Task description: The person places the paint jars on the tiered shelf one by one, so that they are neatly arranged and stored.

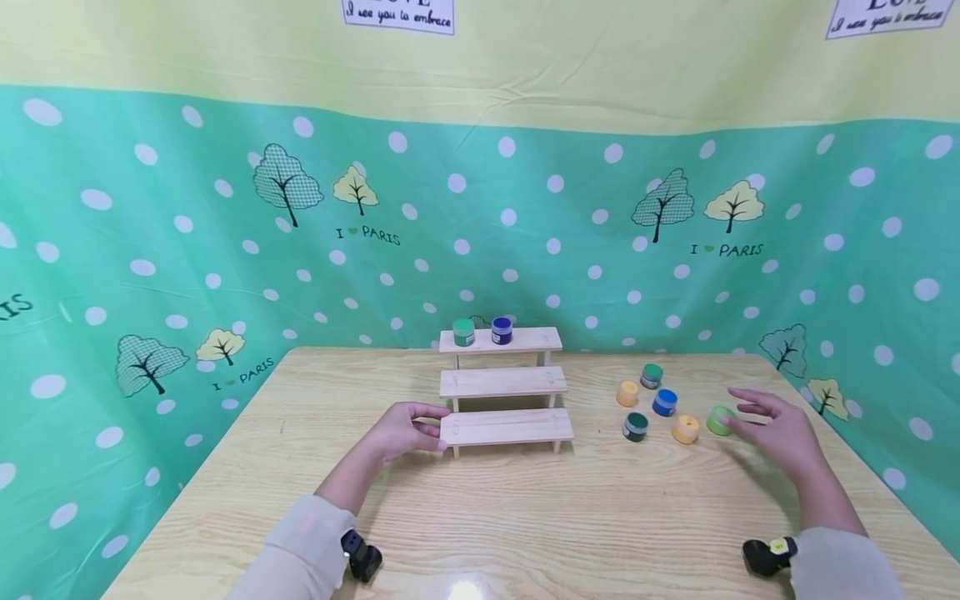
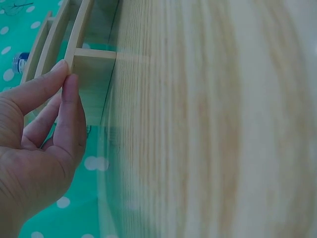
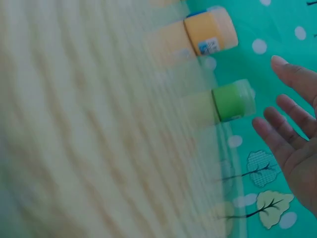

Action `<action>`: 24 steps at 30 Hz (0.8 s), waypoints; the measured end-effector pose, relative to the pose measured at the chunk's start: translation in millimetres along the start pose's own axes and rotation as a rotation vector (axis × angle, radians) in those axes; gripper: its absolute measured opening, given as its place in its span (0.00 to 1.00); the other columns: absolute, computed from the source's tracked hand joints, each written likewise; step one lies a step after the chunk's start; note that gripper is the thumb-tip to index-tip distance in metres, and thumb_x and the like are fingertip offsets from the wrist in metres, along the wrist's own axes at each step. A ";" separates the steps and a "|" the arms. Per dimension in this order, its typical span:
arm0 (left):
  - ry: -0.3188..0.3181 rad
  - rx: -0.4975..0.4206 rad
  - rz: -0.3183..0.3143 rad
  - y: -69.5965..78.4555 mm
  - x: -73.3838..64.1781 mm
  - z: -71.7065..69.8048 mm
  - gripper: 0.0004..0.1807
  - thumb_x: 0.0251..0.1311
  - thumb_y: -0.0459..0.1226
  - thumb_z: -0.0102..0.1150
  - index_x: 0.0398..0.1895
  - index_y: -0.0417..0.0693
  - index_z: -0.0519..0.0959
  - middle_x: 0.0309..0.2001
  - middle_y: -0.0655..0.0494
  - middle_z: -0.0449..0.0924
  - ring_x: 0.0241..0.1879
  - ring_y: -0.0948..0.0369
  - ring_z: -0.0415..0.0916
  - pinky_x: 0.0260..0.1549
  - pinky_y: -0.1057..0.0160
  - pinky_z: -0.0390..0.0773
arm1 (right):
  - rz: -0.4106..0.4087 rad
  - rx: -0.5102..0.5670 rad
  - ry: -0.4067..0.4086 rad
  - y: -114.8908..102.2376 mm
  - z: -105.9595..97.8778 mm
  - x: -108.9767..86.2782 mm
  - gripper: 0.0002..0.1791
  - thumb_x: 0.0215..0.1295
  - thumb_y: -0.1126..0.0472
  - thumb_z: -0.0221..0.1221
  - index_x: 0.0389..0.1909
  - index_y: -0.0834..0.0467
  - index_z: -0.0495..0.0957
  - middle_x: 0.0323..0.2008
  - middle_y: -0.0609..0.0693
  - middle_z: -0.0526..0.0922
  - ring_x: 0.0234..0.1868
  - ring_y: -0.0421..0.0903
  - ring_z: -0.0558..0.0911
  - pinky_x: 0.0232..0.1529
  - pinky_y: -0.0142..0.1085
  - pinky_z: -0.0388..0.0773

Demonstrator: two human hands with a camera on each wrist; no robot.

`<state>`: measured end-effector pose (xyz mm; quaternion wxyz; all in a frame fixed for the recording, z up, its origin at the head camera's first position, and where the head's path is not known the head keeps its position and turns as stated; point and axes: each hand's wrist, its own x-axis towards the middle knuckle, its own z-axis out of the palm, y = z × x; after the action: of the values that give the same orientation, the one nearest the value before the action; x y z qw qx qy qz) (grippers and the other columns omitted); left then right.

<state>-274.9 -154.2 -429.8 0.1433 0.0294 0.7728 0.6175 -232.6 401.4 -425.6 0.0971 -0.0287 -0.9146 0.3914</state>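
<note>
Near the frame's centre, the wooden stand (image 1: 506,383) is sitting with its long axis running left to right, the left hand (image 1: 405,431) pinching its lower left end. Farther right, the light green jar (image 1: 719,422) is standing upright; the right hand (image 1: 782,432) is hovering beside it, grip parted, holding nothing.

The head view is looking forward and down across the surface (image 1: 525,517) toward the dotted cloth (image 1: 480,208), while both wrist views, tipped sideways, are peering low and close along it, the left sharing with the head view the left hand (image 1: 401,432) and wooden stand (image 1: 506,427), the right the right hand (image 1: 783,433) and light green jar (image 1: 720,419).
</note>
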 end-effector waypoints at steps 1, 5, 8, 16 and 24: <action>0.001 0.000 0.002 0.0 0.0 -0.3 0.32 0.40 0.17 0.71 0.55 0.36 0.79 0.49 0.45 0.79 0.39 0.56 0.79 0.37 0.60 0.84 | 0.015 0.006 -0.010 2.0 -0.1 1.0 0.41 0.64 0.43 0.62 0.70 0.62 0.63 0.65 0.71 0.64 0.60 0.72 0.67 0.51 0.66 0.70; 0.002 0.004 0.009 0.6 -0.7 -0.9 0.33 0.40 0.17 0.71 0.55 0.36 0.79 0.50 0.45 0.79 0.39 0.56 0.79 0.37 0.60 0.84 | 0.046 0.021 -0.035 9.2 -0.3 4.0 0.42 0.63 0.42 0.63 0.69 0.63 0.63 0.63 0.73 0.66 0.60 0.71 0.67 0.51 0.66 0.69; 0.000 0.005 0.011 0.9 -1.1 -1.1 0.33 0.40 0.17 0.71 0.56 0.36 0.78 0.50 0.45 0.79 0.39 0.56 0.79 0.37 0.60 0.84 | 0.060 0.017 -0.044 12.6 -0.5 5.7 0.42 0.62 0.42 0.64 0.69 0.64 0.64 0.62 0.73 0.68 0.60 0.71 0.67 0.51 0.63 0.71; -0.002 0.006 0.007 -0.7 0.5 -1.8 0.32 0.40 0.17 0.71 0.55 0.36 0.79 0.47 0.45 0.80 0.39 0.56 0.79 0.37 0.60 0.84 | 0.110 0.036 -0.112 18.2 -1.2 10.0 0.46 0.58 0.40 0.66 0.69 0.63 0.63 0.62 0.74 0.67 0.61 0.72 0.65 0.55 0.66 0.68; -0.008 0.018 0.002 -1.6 1.2 -1.4 0.31 0.41 0.18 0.71 0.54 0.37 0.80 0.48 0.45 0.80 0.39 0.55 0.79 0.37 0.60 0.84 | 0.076 -0.002 -0.111 28.6 1.2 15.7 0.40 0.58 0.48 0.69 0.64 0.66 0.69 0.58 0.72 0.73 0.56 0.67 0.74 0.52 0.57 0.76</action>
<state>-276.2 -155.6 -431.2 0.1454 0.0338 0.7778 0.6106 -249.0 422.4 -444.6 0.0312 -0.0420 -0.9173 0.3948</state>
